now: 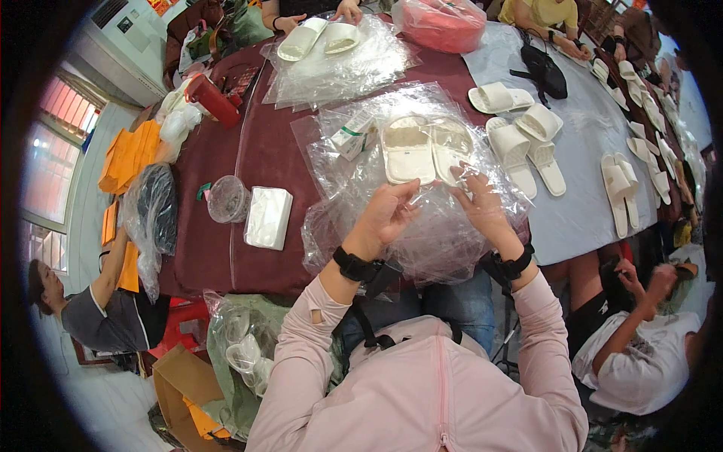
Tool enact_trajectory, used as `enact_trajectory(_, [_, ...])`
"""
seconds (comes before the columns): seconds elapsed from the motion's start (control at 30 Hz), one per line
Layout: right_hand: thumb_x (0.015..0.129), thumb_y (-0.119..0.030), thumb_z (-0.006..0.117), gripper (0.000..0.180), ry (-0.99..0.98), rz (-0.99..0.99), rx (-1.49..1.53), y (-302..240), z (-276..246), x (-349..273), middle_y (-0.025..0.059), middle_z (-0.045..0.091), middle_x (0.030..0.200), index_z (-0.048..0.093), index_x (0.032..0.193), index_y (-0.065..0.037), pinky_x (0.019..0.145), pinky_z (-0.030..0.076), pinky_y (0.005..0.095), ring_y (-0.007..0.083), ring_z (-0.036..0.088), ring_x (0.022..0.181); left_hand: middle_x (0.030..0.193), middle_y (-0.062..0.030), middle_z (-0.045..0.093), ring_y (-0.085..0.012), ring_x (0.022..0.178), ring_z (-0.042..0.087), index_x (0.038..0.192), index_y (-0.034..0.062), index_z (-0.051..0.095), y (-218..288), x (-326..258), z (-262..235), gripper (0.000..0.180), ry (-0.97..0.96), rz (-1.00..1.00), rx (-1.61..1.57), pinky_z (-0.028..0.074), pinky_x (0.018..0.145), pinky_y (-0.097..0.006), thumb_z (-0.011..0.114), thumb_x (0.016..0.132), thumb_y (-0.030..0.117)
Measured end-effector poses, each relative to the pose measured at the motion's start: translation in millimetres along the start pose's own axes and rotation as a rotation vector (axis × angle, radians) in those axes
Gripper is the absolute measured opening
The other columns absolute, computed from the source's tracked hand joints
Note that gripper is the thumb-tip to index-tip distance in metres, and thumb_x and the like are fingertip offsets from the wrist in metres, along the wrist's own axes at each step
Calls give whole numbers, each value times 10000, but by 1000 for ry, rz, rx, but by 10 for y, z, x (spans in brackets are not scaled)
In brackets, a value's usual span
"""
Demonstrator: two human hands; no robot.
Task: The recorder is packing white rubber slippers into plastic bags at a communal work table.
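Pink jacket [384, 392] cut off below

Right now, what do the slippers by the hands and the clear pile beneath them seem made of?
Slippers: probably moulded foam or soft plastic, off-white and smooth; the plain, rounded soles suggest it, though which is unclear.
Clear pile: likely thin, glossy plastic film, given its creases, glints and see-through layers.

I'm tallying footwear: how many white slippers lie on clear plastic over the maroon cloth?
4: one slipper by the left hand, another slipper by the right hand, and a farther pair near another person's hands. Others could be hidden.
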State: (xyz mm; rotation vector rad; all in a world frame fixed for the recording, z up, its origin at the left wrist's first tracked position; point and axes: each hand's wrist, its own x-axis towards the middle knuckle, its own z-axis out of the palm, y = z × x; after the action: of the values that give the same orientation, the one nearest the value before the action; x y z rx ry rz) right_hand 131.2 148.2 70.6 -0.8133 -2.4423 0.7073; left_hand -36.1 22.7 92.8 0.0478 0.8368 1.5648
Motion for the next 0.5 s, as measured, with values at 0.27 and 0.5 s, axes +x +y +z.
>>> enact_trajectory(0.27, [854,-163,607,432,-88,-70,21,-73,-65,-142,188,489,1292,495,1266,-98,977,397,409,368,471,1174,808,-32,578,-106,667,511,980,7,574,-16,106,-206,140,-116,-13,9,465,649,-256,536,923,129])
enact_trajectory(0.5, [841,-114,616,534,-119,-125,248,-461,-469,-467,202,446,1337,423,1337,-68,1007,353,391,368,423,1240,789,-24,588,-112,632,530,865,56,574,20,143,-208,120,-114,-72,-147,442,550,-244,593,897,170])
